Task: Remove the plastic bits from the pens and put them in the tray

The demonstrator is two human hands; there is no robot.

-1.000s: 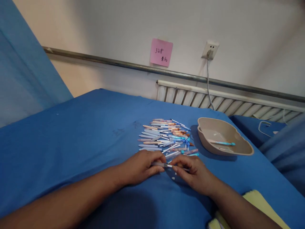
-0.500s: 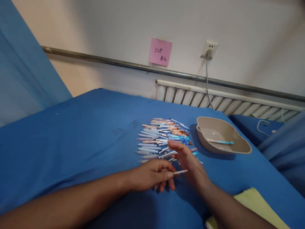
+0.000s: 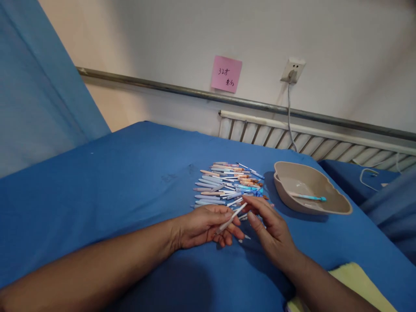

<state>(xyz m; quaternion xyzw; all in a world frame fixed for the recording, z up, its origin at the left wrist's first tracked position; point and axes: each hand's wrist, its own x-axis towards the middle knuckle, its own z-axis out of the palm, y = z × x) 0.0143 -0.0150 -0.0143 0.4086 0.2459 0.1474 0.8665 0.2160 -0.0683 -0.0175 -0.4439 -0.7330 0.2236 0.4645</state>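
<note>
My left hand (image 3: pixel 208 225) is closed on a slim pale pen (image 3: pixel 227 223), pinched between thumb and fingers. A thin white stick, like a refill, runs on from it, slanting up to the right. Close by that upper end, my right hand (image 3: pixel 271 227) has its thumb and fingers apart; whether a fingertip touches the stick I cannot tell. Beyond the hands lie many pens (image 3: pixel 211 178) in a rough row, with thin white sticks among them and orange and blue parts at their right side. Small pale pieces (image 3: pixel 247 237) lie below my fingers.
To the right stands a beige basin (image 3: pixel 338 206) with a blue-ended pen (image 3: pixel 308 197) inside. A yellow cloth (image 3: pixel 360 281) lies at the lower right on the blue sheet (image 3: pixel 136 173). Behind are a radiator (image 3: pixel 260 130), a metal rail (image 3: pixel 169 89) and a plugged-in cable (image 3: pixel 289 112).
The pale stick in my left hand has tilted from nearly level to slanting, and more of it shows. My right hand has turned, bringing its fingertips near the stick's upper end.
</note>
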